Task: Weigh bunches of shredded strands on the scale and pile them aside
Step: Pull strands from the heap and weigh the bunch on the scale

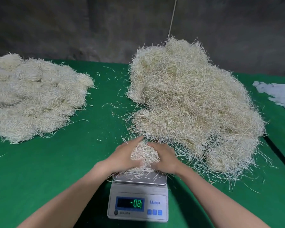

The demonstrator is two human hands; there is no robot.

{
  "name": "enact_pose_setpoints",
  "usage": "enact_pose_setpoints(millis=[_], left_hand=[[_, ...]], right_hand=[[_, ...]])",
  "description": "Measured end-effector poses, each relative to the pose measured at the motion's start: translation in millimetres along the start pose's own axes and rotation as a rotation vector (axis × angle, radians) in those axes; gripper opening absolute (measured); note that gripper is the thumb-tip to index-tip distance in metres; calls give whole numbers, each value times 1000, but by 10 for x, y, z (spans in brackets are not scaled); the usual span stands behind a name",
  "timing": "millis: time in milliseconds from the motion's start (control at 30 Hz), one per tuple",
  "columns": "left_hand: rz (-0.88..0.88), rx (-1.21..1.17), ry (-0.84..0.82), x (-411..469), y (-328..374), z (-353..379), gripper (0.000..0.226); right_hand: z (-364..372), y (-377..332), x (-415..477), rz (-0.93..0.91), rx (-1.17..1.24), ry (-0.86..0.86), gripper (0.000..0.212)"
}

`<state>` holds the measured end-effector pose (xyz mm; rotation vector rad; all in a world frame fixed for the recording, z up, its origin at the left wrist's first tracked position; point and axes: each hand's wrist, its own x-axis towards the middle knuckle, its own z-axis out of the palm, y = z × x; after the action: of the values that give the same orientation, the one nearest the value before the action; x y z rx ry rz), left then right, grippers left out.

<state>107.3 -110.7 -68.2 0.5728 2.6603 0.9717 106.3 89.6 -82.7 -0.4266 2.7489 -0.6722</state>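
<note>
So both hands are on one bunch of shredded strands (144,155) right over the back part of the scale (138,201). The left hand (127,155) is wrapped round the bunch's left side and the right hand (165,160) is cupped against its right side, fingers curled into the strands, so it's squeezed between the two. The loose ends of the bunch trail down onto the steel weighing platform (139,180), but I honestly can't tell if the bunch is resting its weight there or is being held just above it. The scale's display (130,203) shows a negative number in green digits, something like -0.8, with three little blue buttons (154,212) next to it under the Meilen logo. It all sits on a green tabletop (56,170). On the right, just beside the hands and touching the scale's corner, is a huge messy heap of strands (187,104), piled high. Over on the left, well apart from the scale, there's a flatter pile of bunches (34,96) laid side by side, much tidier looking. Stray strands (112,89) are scattered on the green between the two. At the far right edge there's some crumpled pale bluish stuff (278,94), maybe gloves or plastic, can't say. A thin cord (172,18) hangs down the grey wall behind.
</note>
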Motion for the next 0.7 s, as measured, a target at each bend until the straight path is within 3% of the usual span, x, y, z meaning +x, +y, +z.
enact_pose_setpoints(millis=[233,433,533,600,700], left_hand=[[25,238,80,-15,-80,171,78],[-21,276,151,5,-35,184,77],[-38,275,132,4,-3,163,82],[-43,253,125,-6,27,168,83],[-20,255,135,-18,59,170,82]], right_hand=[[65,-15,-92,-57,59,48,84],[-291,-61,-61,-20,350,-181,94],[-405,-78,-82,-13,426,-198,88],[-379,-142,-99,-67,362,-167,78],[-209,-201,-95,-179,10,-109,80]])
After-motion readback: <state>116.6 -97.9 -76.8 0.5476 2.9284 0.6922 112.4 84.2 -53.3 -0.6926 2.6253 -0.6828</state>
